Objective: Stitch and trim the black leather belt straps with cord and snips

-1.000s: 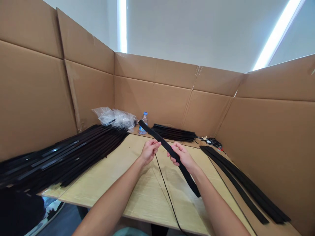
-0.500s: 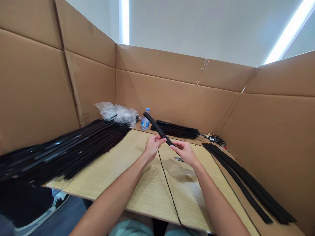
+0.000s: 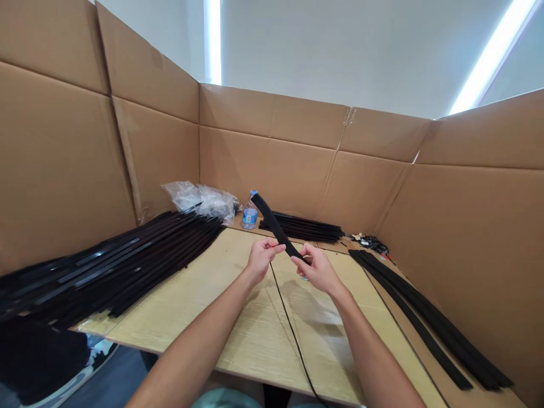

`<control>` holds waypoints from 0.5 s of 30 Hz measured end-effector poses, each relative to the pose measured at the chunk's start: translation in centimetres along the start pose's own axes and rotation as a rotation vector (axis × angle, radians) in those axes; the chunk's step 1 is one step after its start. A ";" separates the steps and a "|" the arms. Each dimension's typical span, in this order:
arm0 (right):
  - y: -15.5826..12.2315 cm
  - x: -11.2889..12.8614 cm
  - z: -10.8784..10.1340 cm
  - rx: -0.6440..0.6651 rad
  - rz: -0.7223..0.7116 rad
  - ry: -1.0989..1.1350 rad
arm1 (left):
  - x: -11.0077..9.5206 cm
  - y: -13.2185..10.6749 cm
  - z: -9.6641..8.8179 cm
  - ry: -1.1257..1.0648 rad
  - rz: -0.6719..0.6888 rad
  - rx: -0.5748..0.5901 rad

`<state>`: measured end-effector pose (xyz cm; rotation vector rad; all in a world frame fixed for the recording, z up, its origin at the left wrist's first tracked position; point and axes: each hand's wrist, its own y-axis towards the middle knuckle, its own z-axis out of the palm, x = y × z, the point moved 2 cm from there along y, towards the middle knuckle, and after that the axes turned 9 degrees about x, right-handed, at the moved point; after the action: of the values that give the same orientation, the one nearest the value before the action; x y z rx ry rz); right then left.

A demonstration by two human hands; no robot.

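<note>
A flat black fabric strip slants up and away from my hands over the middle of the board. My left hand pinches its near edge between thumb and fingers. Further down the strip, my right hand grips the lower end, which its fingers partly hide. A thin black cord hangs from my left hand and runs down past the board's front edge. Beneath my right hand a small metal tool lies mostly covered.
Many long black strips lie piled at left, below clear plastic bags. A water bottle and another black bundle sit at the back. More black strips lie along the right. Cardboard walls surround the wooden board.
The black strip has turned so its flat face shows broader. My right hand has shifted slightly left and down, now covering most of the small metal tool.
</note>
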<state>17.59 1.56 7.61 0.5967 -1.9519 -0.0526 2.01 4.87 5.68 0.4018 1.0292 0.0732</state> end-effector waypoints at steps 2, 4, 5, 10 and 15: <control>0.0 0.3 -0.1 0.005 -0.012 0.002 | 0.0 0.1 -0.1 0.005 0.012 -0.003; 0.1 0.5 -0.2 0.010 -0.027 0.012 | -0.1 0.2 -0.1 0.013 0.013 0.012; 0.1 0.6 -0.2 0.009 -0.035 0.015 | -0.1 0.2 0.0 0.017 0.009 0.027; -0.1 1.0 -0.1 -0.004 -0.036 0.016 | -0.3 0.1 0.3 -0.008 -0.017 0.100; -0.7 2.7 0.4 0.123 0.029 0.146 | -0.3 -0.2 0.6 -0.082 -0.058 0.189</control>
<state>16.62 -0.26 9.50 0.6351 -1.8309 0.1269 2.29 4.45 6.12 0.5421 0.9693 -0.0930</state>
